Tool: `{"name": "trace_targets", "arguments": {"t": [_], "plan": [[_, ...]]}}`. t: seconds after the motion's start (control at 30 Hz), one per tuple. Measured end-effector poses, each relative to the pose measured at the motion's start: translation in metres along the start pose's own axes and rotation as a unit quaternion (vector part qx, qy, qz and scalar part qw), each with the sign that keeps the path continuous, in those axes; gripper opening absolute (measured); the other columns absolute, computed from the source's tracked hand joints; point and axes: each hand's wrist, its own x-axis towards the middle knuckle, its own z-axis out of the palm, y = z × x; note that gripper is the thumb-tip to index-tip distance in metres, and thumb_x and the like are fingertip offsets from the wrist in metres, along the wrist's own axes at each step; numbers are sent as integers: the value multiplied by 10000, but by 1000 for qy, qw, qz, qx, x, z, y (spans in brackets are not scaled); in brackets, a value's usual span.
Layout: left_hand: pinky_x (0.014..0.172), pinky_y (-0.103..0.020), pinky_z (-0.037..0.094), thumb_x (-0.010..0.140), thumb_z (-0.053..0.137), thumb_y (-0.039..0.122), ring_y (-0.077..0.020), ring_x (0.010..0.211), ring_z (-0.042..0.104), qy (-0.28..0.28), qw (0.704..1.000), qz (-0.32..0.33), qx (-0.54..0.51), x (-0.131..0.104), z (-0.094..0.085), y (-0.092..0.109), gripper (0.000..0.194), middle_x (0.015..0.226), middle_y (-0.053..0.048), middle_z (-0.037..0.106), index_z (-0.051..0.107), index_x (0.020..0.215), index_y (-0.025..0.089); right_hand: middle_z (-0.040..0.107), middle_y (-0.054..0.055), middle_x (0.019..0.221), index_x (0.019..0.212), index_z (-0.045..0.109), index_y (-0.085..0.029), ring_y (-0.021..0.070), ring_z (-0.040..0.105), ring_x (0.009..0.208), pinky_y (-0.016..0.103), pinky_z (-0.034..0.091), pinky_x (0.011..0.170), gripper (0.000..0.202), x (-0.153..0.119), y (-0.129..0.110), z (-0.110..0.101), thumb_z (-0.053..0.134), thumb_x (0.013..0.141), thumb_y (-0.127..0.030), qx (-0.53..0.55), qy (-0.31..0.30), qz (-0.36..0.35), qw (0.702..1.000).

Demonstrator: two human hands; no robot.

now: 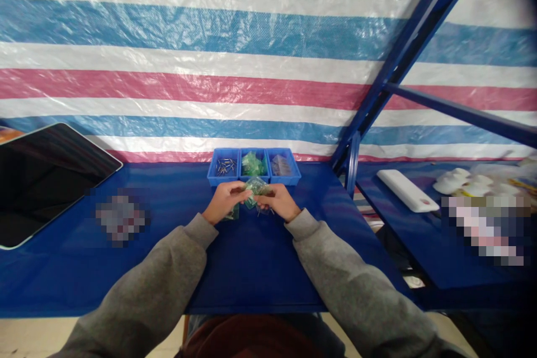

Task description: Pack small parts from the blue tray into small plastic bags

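My left hand (227, 200) and my right hand (278, 200) meet in front of three blue bins, both pinching a small clear plastic bag (255, 185) with greenish contents. Some thin metal pieces show below my right fingers. Another small bag (232, 213) lies on the table under my left hand. The left bin (224, 180) holds thin metal screws or pins (226, 166). Green bags (253, 164) fill the middle bin, and clear or greyish bags (281, 165) are in the right bin.
A blue table (255, 274) carries a large dark screen (50, 179) at the left and a blurred item (121, 218) beside it. On a second table at the right are a white oblong device (406, 190) and white objects (453, 180). A blue metal frame (388, 81) slants between.
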Motion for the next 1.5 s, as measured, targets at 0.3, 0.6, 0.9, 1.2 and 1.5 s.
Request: {"name": "trace_targets", "arguments": {"t": [0.3, 0.6, 0.9, 1.2, 1.5], "plan": [[583, -223, 405, 747, 606, 380, -135, 619, 540, -37, 993, 6, 110, 1, -8, -1, 298, 718, -46, 653, 697, 823, 106, 624, 6, 704, 827, 670, -127, 130, 537, 614, 242, 423, 595, 225, -2, -9, -3, 624, 714, -317, -30, -17, -71, 997], [620, -221, 402, 789, 571, 367, -139, 663, 555, -50, 985, 25, 160, 0, -9, 3, 291, 766, -46, 669, 694, 845, 109, 523, -34, 551, 719, 640, -124, 80, 422, 469, 193, 349, 450, 120, -1, -9, 1, 573, 679, -215, 17, 6, -37, 999], [638, -229, 405, 809, 545, 391, -143, 677, 558, -46, 980, 46, 189, -1, -9, 14, 321, 758, -50, 661, 691, 842, 107, 556, -18, 602, 713, 645, -115, 95, 459, 537, 202, 386, 516, 134, 0, -9, 0, 561, 637, -188, 11, 12, -39, 999], [653, -232, 407, 805, 562, 353, -150, 697, 566, -39, 977, 47, 202, 0, -8, 9, 281, 784, -59, 663, 698, 853, 112, 552, -22, 551, 663, 643, -136, 87, 457, 470, 185, 373, 440, 95, 2, 0, -3, 561, 651, -183, -7, -13, -22, 1000], [648, -238, 427, 772, 596, 350, -155, 688, 574, -38, 993, -6, 107, 1, -6, 0, 280, 771, -56, 665, 688, 848, 97, 518, -25, 481, 667, 643, -112, 80, 453, 422, 194, 355, 413, 198, 0, 0, -7, 653, 690, -308, -51, -83, -24, 995]]}}
